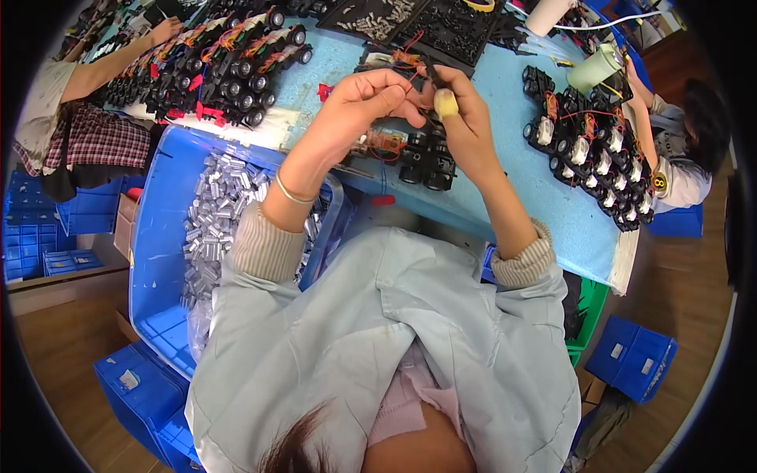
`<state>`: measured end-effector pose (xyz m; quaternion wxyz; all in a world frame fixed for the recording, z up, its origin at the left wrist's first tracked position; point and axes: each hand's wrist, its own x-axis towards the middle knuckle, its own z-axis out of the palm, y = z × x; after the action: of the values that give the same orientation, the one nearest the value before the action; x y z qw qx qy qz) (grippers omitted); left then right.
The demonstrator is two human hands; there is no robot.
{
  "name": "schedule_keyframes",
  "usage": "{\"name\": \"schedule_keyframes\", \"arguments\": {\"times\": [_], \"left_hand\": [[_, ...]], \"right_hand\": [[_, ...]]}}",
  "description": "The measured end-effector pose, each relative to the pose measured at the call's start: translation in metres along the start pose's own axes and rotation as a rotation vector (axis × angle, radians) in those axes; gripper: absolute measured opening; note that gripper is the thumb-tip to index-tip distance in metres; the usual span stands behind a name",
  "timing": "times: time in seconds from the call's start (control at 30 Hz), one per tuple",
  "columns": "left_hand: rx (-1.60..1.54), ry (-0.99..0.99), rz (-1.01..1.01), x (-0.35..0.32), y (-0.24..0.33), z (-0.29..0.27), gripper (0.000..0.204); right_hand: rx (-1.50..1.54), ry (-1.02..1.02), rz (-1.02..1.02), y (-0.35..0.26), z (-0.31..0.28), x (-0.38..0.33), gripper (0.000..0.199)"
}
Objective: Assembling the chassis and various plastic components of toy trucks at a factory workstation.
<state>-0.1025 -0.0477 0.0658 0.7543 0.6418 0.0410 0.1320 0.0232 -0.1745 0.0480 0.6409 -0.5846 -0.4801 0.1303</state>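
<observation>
Left hand (367,98): pinching red wire (412,80) between hands
Right hand (469,114): grasping black piece (431,76)
Toy car frames (426,164): just below both hands
White labels (646,366): on blue box (633,347), well right of hands, unreadable

Left hand (359,98) and right hand (468,118) held close together

The left forearm (296,173) is slanted up and inward, with the thumb (386,101) and forefinger (386,78) pinched together and the other fingers (408,115) partly extended. The right forearm (506,209) is angled up and to the left, with the fingers curled into a grip.
</observation>
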Motion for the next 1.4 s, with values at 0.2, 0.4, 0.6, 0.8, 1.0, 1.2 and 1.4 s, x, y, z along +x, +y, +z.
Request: {"name": "schedule_keyframes", "arguments": {"times": [0.2, 0.4, 0.6, 0.8, 1.0, 1.2, 1.4], "left_hand": [[0.003, 0.195, 0.103, 0.007, -0.006, 0.002, 0.013], [0.113, 0.228, 0.109, 0.013, -0.011, 0.017, 0.008], [-0.288, 0.584, 0.143, 0.012, -0.018, 0.019, 0.011], [-0.662, 0.447, 0.032, 0.007, -0.035, -0.014, 0.011], [0.528, 0.455, 0.155, 0.001, -0.046, -0.028, 0.011], [0.190, 0.367, 0.163, -0.001, -0.028, 0.009, 0.009], [0.939, 0.619, 0.637, 0.010, -0.024, 0.026, 0.005]], "right_hand": [[-0.420, 0.211, -0.194, -0.003, -0.002, -0.001, 0.018], [0.370, 0.196, 0.379, -0.014, 0.020, 0.003, 0.009], [0.741, 0.252, 0.366, -0.002, 0.032, 0.001, 0.010], [0.176, -0.081, 0.377, 0.016, 0.014, 0.009, 0.011], [-0.602, -0.185, 0.204, 0.018, 0.005, 0.007, 0.019], [-0.550, -0.059, -0.233, 0.001, -0.005, 0.009, 0.024], [-0.418, 0.014, -0.247, -0.015, -0.011, 0.008, 0.017]]}}
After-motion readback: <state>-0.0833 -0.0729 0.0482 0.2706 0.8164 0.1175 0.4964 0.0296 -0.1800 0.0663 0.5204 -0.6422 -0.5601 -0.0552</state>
